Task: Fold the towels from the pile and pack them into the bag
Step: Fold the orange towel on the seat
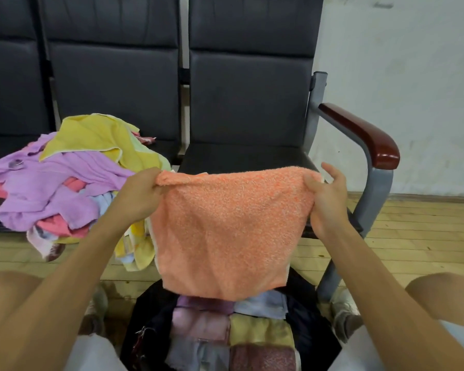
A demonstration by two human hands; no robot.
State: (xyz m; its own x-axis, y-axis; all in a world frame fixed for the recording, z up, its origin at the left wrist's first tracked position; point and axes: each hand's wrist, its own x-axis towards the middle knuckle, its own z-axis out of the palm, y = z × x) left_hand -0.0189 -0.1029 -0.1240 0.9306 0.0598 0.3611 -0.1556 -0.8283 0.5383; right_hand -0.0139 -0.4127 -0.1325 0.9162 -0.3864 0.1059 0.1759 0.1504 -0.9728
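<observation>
— What do we have in front of us?

— A row of dark padded seats (247, 103) against a white wall (402, 76), standing on a wooden plank floor (413, 236). The end seat has a reddish-brown armrest (364, 135).

— And where is the pile of towels (65, 178)?

— On the middle seat, heaped loosely. We see yellow, purple, pink and pale blue cloth, and some of it spills over the seat's front edge.

— What are we holding?

— An orange towel (225, 231), stretched between both hands in the air before the end seat's front edge. Our left hand (142, 194) has its fingers clamped on the top left corner. Our right hand (327, 199) pinches the top right corner, with the thumb on the near face and the fingers behind. The towel hangs flat, and its lower edge reaches down over the bag's mouth.

— And the bag (150, 317)?

— It is dark and sits open on the floor between our knees. Folded towels (260, 333) are packed side by side inside, purple, pale blue, pink, yellow and dark red.
</observation>
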